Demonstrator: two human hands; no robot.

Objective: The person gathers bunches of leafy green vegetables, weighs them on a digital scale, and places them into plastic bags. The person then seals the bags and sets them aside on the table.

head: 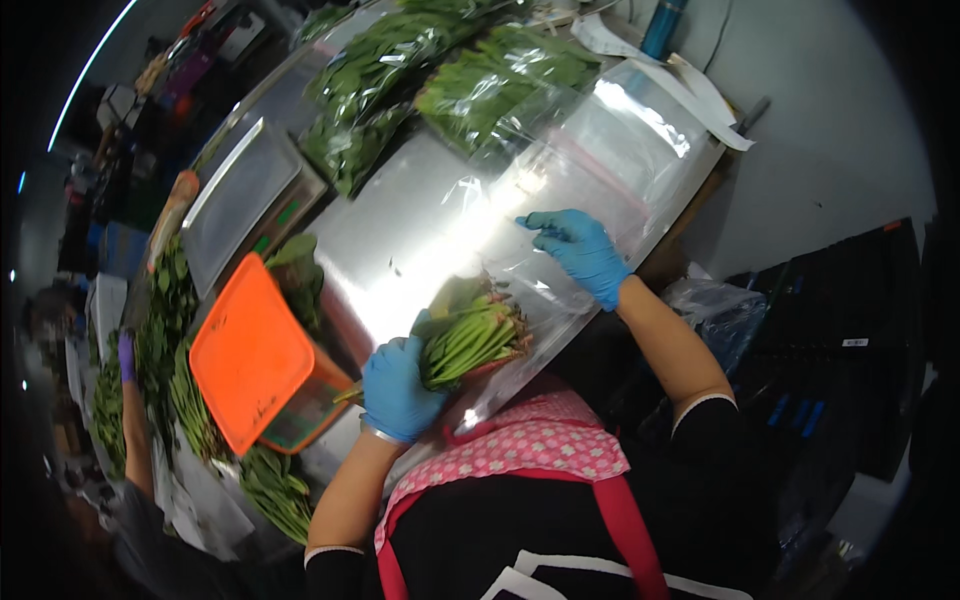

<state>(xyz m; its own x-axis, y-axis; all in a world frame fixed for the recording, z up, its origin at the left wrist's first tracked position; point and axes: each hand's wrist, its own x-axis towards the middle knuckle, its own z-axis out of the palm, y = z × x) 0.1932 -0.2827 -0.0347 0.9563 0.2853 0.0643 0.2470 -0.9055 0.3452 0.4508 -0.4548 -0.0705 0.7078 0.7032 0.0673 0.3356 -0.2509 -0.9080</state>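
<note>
My left hand, in a blue glove, is closed around a bunch of leafy greens near the table's front edge; the stem and root ends point right. My right hand, also in a blue glove, is over clear plastic bags spread on the right of the metal table. Its thumb and index finger are near each other at the film, and whether they pinch it cannot be told. Bagged leafy greens lie beyond the hands. An orange-lidded plastic container stands left of my left hand.
A flat metal-topped device, perhaps a scale, stands behind the container. Loose greens lie along the left. A co-worker's purple-gloved hand is at the far left. A paper strip and a blue cylinder are at the back right; black crates stand at right.
</note>
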